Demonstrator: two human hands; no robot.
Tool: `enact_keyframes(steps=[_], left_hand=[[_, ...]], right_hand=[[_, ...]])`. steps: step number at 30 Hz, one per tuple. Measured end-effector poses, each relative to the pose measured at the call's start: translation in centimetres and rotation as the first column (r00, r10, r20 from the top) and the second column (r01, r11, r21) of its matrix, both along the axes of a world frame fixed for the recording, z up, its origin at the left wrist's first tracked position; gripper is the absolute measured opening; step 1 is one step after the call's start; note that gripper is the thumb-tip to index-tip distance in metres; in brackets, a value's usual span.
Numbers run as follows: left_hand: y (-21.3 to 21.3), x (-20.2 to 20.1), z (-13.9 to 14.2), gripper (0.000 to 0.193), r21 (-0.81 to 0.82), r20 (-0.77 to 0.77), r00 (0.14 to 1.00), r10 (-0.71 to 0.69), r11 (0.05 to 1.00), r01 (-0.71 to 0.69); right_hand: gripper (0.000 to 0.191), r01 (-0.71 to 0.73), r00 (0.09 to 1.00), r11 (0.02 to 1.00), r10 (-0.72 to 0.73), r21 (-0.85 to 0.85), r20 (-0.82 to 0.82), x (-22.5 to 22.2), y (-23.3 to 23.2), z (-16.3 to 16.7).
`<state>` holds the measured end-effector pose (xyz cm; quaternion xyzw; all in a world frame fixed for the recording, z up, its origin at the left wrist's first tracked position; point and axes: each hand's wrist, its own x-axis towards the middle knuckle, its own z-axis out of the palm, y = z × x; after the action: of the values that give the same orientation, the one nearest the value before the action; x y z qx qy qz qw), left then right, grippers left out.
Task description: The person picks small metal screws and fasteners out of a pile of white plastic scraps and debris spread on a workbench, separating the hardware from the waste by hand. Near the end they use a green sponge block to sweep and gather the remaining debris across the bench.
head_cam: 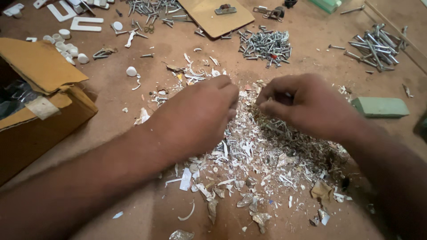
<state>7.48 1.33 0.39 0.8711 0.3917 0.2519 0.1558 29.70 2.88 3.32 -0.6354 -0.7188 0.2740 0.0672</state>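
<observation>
Debris pile (pixel 262 155) — a loose, flat heap of white plastic slivers, curled shavings, grey metal bits and crumpled scraps — spreads over the middle of the brown surface (pixel 115 89), thinning toward the near edge. Both hands work at its far side. Left hand (pixel 200 113) lies palm down on the pile, fingers bunched narrow at the tips; whether they pinch anything cannot be told. Right hand (pixel 302 104) is curled, thumb and fingers drawn close together over the scraps — contents hidden.

Cardboard box (pixel 40 102) at the left edge: brown, flaps open, a strip of pale tape on one flap. Green rectangular block (pixel 380 107) near the right edge, just beside the right hand. Screw heap (pixel 266 44) beyond the pile; long bolts (pixel 376 44) at the far right corner.
</observation>
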Motion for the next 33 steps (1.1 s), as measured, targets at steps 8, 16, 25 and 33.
enact_keyframes(steps=[8,16,25,33], left_hand=[[0.5,-1.0,0.4,0.018,-0.079,0.025,0.998,0.056,0.995,-0.054],[1.1,-1.5,-0.7,0.028,0.024,0.066,0.996,0.062,0.998,-0.063],[0.6,-0.6,0.3,0.017,-0.295,0.237,0.958,0.163,0.951,-0.089],[-0.1,-0.2,0.9,0.016,-0.023,0.220,0.968,0.120,0.993,-0.118]], right_hand=[[0.023,-0.288,0.958,0.943,0.282,0.165,0.055,-1.0,-0.5,-0.6],[0.018,-0.381,0.925,0.901,0.375,0.210,0.068,-0.1,-0.1,-1.1],[0.023,-0.039,0.984,0.999,0.040,0.009,-0.173,-0.6,-0.4,0.3],[0.027,0.007,0.988,0.997,-0.019,-0.078,-0.151,1.6,0.1,-1.3]])
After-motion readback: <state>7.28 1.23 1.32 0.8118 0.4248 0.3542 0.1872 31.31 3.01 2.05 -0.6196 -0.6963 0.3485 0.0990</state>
